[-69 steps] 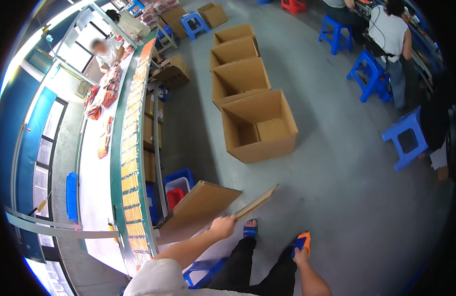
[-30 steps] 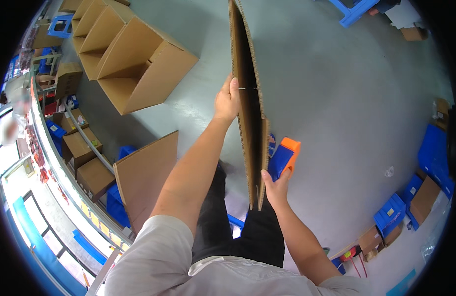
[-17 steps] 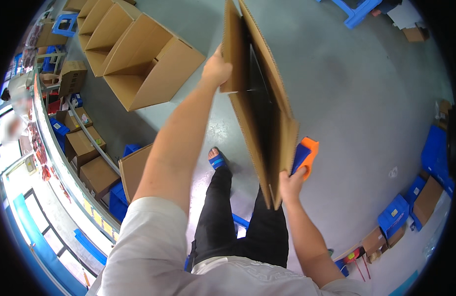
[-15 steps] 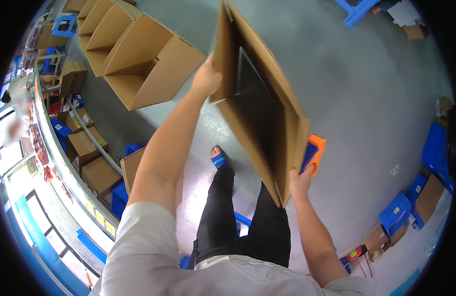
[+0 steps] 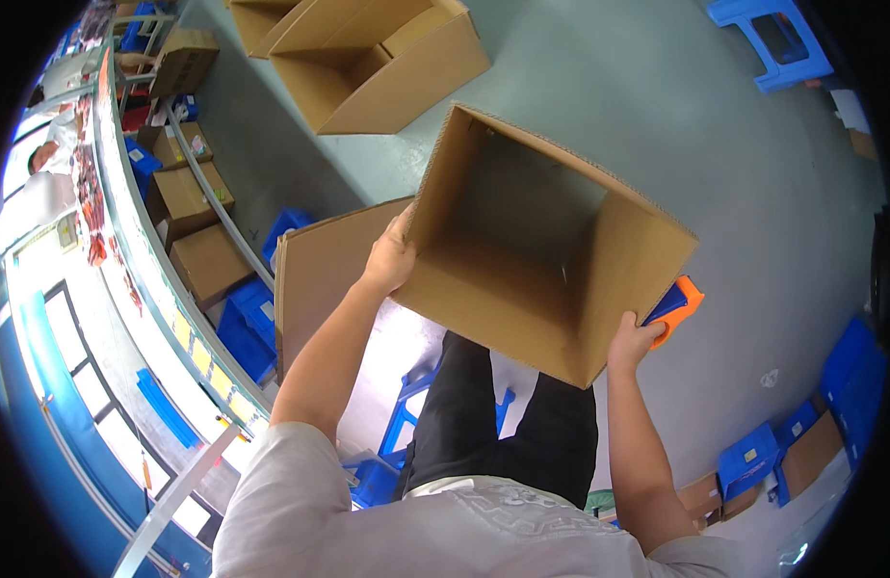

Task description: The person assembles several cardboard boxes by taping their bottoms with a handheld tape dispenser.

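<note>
Between my hands is a cardboard box (image 5: 503, 318), squared into an open sleeve. Grey floor shows through it. My left hand (image 5: 391, 256) grips the box's left side near the corner, with the fingers partly hidden behind the wall. My right hand (image 5: 635, 341) is closed around an orange and blue tape dispenser (image 5: 686, 306) and rests against the box's right wall. The box hangs tilted in front of my legs, above the floor.
Opened cardboard boxes (image 5: 406, 87) stand in a row on the floor ahead. Flat cardboard (image 5: 320, 265) leans at my left, beside a long workbench (image 5: 142, 260). A blue stool (image 5: 777, 43) is at the far right; blue bins (image 5: 748, 462) line the right side. Another blue stool (image 5: 399, 424) is beneath me.
The box has gone from nearly flattened to opened out square, and it has come lower and turned. Both hands moved with it, still holding box and tape dispenser. My view has shifted.
</note>
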The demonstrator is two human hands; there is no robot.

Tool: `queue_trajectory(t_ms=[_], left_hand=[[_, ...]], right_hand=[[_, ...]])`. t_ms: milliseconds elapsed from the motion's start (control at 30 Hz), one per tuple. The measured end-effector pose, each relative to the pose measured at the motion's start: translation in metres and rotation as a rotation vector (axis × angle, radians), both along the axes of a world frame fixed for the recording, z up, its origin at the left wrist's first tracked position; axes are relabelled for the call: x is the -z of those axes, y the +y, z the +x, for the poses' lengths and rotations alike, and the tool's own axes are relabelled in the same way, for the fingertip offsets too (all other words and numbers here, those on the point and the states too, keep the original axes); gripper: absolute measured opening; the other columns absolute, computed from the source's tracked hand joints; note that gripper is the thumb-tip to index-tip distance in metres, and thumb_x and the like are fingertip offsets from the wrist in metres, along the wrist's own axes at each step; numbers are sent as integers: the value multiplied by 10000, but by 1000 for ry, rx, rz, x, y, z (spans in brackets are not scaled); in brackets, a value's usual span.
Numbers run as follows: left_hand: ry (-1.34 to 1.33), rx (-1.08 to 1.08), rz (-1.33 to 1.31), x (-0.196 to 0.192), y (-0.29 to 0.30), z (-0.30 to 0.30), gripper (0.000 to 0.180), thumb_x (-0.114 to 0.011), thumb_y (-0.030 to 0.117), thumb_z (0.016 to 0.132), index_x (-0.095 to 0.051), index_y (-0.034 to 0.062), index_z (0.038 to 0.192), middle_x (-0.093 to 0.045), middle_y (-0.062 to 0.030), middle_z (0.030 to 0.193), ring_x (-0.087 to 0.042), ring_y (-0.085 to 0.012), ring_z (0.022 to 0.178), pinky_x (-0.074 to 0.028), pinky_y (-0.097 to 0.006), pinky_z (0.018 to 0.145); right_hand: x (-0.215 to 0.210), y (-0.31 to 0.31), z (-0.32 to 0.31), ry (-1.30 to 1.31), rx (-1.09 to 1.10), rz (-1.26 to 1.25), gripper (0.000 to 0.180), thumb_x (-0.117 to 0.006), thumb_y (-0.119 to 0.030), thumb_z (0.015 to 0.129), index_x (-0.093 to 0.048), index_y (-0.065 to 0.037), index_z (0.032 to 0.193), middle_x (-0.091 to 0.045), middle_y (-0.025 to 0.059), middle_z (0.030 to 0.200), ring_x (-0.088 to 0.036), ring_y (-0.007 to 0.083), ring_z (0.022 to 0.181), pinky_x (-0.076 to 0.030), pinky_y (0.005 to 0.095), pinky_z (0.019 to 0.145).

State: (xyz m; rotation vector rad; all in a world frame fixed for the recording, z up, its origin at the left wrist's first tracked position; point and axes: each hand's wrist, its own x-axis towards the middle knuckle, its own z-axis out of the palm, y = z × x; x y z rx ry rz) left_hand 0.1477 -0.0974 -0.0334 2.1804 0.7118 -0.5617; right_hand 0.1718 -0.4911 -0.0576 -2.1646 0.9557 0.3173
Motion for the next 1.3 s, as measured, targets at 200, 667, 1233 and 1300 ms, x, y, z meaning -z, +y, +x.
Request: queue_trajectory(t_ms=[200, 667, 1233, 1300], left_hand=[[191, 92, 192, -11, -37, -3, 832, -494, -30, 804, -110, 261, 1483, -412, -150, 1363, -535, -361, 1100, -475, -435, 934], [678, 256, 177, 60, -158, 38, 1293, -675, 685, 659, 108, 44, 1464, 134, -325, 1480, 38, -595, 1326, -390, -656, 922], [671, 193, 251, 105, -168, 31, 1255, -694, 661, 649, 48, 88, 1484, 78, -313, 1494, 16, -613, 1316, -374, -690, 913], [646, 189, 269, 100, -165, 26, 1250, -692, 663, 645, 23, 76, 1485, 52, -316, 1494, -10, -614, 1315, -392, -685, 898]], right_hand=[[19, 68, 6, 101, -232, -467, 476, -609, -208, 715, -339, 85, 976, -557, 282, 905, -540, 464, 909, -396, 514, 838], [87, 71, -18, -99, -151, -94, 387, -547, -223, 916, -340, 66, 1069, -519, 271, 1036, -517, 413, 974, -394, 476, 857], [-93, 57, 215, -650, -744, 105, 310, -512, -112, 948, -441, 53, 1200, -574, 152, 1113, -562, 208, 1020, -434, 338, 915], [-84, 91, 258, -450, -843, 196, 255, -514, -128, 946, -480, 31, 1142, -603, 115, 1059, -575, 194, 981, -439, 336, 888]])
